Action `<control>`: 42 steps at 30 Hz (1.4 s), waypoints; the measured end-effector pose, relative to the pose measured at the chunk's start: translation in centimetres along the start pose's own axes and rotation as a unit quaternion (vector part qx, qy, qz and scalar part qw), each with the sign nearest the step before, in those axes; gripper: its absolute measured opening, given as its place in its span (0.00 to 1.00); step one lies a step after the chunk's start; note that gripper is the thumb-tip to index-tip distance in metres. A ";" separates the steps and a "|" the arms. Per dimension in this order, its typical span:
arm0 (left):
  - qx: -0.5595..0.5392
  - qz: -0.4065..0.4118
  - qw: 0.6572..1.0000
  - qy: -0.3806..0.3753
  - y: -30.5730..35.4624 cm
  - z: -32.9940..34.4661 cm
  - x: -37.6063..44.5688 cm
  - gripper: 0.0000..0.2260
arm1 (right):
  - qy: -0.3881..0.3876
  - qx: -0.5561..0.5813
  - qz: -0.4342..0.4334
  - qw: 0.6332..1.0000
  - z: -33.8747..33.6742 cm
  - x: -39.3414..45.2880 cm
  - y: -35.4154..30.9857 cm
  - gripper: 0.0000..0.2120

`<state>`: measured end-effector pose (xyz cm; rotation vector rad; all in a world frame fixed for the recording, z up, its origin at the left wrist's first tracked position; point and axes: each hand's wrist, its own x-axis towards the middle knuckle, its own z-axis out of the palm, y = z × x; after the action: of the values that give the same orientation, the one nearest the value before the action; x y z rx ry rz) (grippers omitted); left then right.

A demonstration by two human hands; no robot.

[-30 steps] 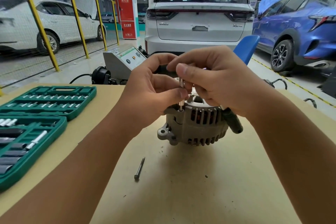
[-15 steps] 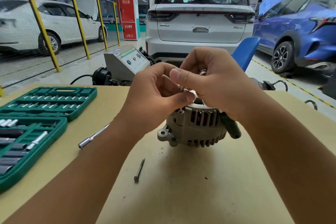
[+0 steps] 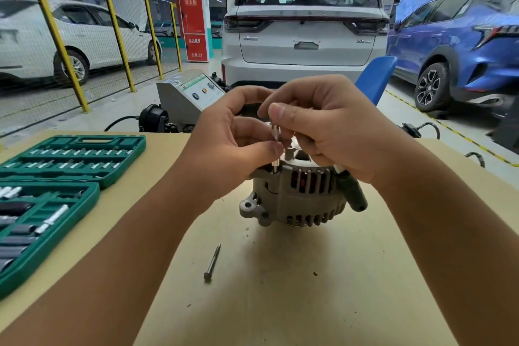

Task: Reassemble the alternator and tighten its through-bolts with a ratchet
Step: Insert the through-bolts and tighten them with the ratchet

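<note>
Standing on the tan bench [image 3: 323,275], just ahead of the person: the alternator [image 3: 297,199], finned housing upright, mounting ear toward the near left. Hovering together right above its top rim, both hands, fingers nearly touching: the left hand [image 3: 224,146] pinching the slim upright socket or driver bit [image 3: 275,149] between thumb and forefinger, the right hand [image 3: 337,132] steadying its upper end with thumb and fingertips while also curling round a green-handled tool [image 3: 352,191] slanting down behind the housing. Seemingly seating the bit on a through-bolt head at the housing's edge; the contact itself hidden by the thumb. Lying loose on the bench nearer the body, well apart from the housing: one long through-bolt [image 3: 212,262], not yet fitted. Sitting open at the far left: the green socket set [image 3: 50,194]. For doing this well: keeping the bit plumb over the bolt, turning lightly by fingertips until the thread is biting cleanly, bracing the housing against rocking, and saving real torque until every bolt is started, then tightening evenly in turn.
</note>
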<state>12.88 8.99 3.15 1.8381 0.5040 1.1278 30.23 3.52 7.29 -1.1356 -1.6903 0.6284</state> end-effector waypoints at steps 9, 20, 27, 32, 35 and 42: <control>-0.019 -0.002 1.000 -0.011 0.2 0.0 0.0 0.25 | 0.009 -0.013 0.007 1.000 0.1 0.0 -0.1 0.05; 0.029 0.022 0.999 0.022 0.3 0.3 -0.1 0.21 | 0.048 -0.080 -0.020 0.995 0.3 0.2 0.2 0.05; -0.011 0.003 1.000 0.019 0.3 0.0 0.0 0.20 | 0.001 -0.026 -0.017 1.000 -0.2 0.0 0.1 0.05; 0.016 0.032 0.999 0.022 -0.1 0.6 -0.1 0.21 | 0.057 -0.076 -0.023 0.995 0.3 0.2 0.3 0.10; -0.017 0.016 1.000 0.017 -0.1 0.4 -0.1 0.23 | 0.017 -0.040 -0.009 0.999 -0.2 0.1 0.2 0.07; 0.028 0.027 0.999 0.007 0.5 0.2 0.0 0.24 | 0.046 -0.105 -0.036 0.993 0.1 0.2 0.3 0.12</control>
<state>13.01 8.66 3.56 1.9020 0.5018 1.1742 30.26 3.81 7.11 -1.2255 -1.7387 0.3531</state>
